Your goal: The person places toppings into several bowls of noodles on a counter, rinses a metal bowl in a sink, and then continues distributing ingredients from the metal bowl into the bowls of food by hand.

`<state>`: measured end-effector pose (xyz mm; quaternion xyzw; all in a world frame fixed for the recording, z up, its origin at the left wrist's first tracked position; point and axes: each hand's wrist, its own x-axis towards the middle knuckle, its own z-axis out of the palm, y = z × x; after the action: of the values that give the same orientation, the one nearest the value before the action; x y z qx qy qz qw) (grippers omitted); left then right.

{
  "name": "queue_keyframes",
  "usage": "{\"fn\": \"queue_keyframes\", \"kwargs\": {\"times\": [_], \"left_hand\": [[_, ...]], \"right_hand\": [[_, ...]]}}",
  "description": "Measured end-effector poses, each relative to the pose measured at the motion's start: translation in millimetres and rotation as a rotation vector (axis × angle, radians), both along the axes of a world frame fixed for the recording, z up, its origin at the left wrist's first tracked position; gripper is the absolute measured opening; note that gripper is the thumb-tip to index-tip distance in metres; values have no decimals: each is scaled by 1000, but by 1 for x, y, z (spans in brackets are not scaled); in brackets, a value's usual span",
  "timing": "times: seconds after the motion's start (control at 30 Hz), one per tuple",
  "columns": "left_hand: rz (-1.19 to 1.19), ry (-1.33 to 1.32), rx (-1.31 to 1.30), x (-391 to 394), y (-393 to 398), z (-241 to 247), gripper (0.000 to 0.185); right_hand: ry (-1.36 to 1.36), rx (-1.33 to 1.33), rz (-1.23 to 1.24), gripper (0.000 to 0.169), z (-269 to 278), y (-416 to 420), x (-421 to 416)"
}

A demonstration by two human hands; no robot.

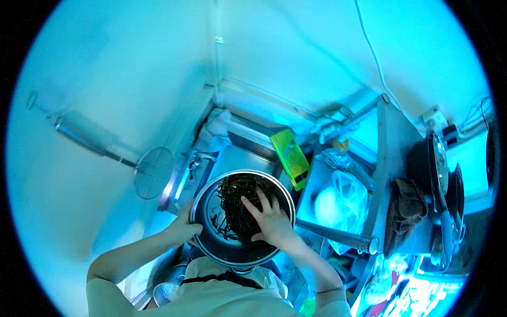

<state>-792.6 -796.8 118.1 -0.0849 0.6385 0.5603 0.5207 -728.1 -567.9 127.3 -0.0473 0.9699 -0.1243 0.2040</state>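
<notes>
A large metal pan (222, 253) with a long handle is close in front of my body. Dark, stringy food (239, 206) is heaped in it, with loose strands scattered toward the left side. My left hand (184, 230) grips the pan's left rim, thumb over the edge. Inside the pan, my right hand (273, 222) rests on the dark heap with its fingers spread; whether any strands are between them is hard to tell.
Beyond the pan is a metal sink (237, 160) with a faucet (204, 156). A green slicer (290, 158) leans at its right, near a clear plastic bag (344, 202). A wire strainer (153, 173) hangs on the left wall. Pans (439, 178) hang at right beside a dark cloth (408, 210).
</notes>
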Motion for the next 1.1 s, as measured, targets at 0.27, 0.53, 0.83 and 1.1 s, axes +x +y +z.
{"fn": "queue_keyframes", "kwargs": {"times": [0.27,0.53,0.83,1.1], "left_hand": [[-288,-85,91,30,55,-17,83],[-319,-230,-70,111,69,-39,78],[-598,39,0,272,148,-36,71],[-879,-81,105,408,264,-61,45]], "right_hand": [[-91,-152,-222,56,-57,35,73],[-74,-1143,-562,66,-39,67,192],[546,-397,-734,36,-22,99,394],[581,-142,-938,28,2,113,554]]}}
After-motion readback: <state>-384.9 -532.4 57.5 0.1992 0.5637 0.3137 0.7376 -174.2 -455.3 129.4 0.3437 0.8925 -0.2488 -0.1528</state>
